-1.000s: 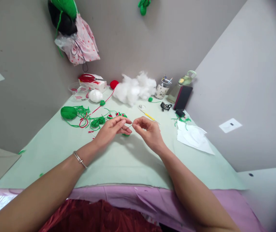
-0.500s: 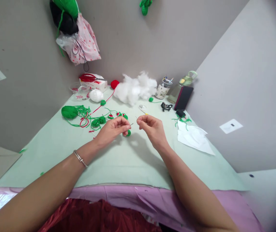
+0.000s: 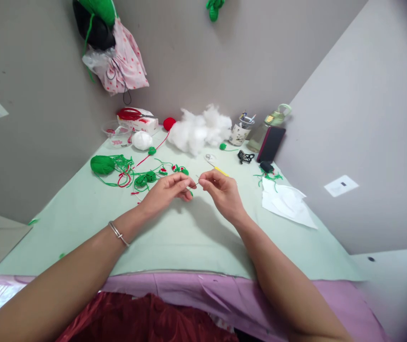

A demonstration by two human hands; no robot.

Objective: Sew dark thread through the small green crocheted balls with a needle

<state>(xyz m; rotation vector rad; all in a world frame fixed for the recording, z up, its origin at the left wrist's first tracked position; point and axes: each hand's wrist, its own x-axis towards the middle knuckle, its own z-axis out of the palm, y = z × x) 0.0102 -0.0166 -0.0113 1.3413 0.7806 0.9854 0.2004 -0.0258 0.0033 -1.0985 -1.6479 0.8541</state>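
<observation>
Above the middle of the table my left hand is closed in a pinch on a thin black thread, whose short end shows between the hands. My right hand pinches a thin sewing needle, of which only a sliver shows past the fingertips. The fingertips of both hands almost meet. Partly hidden behind my left fingers is a small green crocheted piece. A yellow-handled crochet hook lies just beyond my right hand.
Left of my hands lie green yarn and small crocheted balls. Behind are white stuffing, red yarn and scissors on a box. To the right stand a pen cup, bottle and phone, near white paper.
My hands have come closer together, bringing the thread end and the needle to the same spot. The right hand has shifted slightly left, and more of the yellow handle shows.
</observation>
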